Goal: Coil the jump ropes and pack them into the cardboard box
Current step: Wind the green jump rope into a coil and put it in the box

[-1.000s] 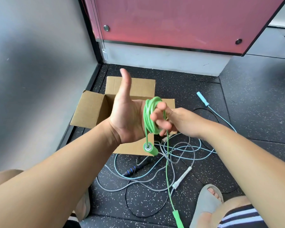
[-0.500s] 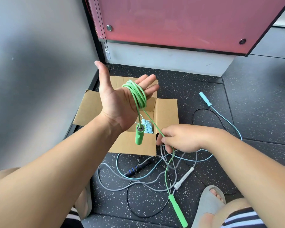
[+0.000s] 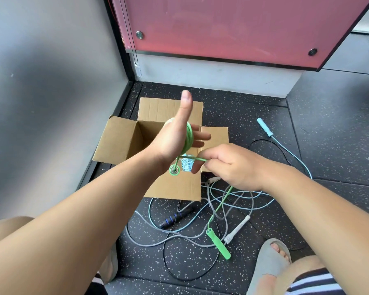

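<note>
Head view: the thin green plastic jump rope [image 3: 189,137] was partway coiled.
The left hand [image 3: 175,141] stood flat, fingers straight, thumb up, loops wrapped round it above the open brown cardboard box [image 3: 119,141]. The right hand [image 3: 228,165] pinched the cord just beside it. The green handle [image 3: 218,244] trailed on the speckled floor [image 3: 328,135], so I judged more turns were needed.

The left hand [image 3: 173,143] hides much of the coiled green rope [image 3: 189,136]. Behind it and the right hand [image 3: 228,167], the pale blue bundle [image 3: 186,165] in the cardboard box [image 3: 117,143] barely shows. The picture's near edge crops the grey sandal [image 3: 268,262].
</note>
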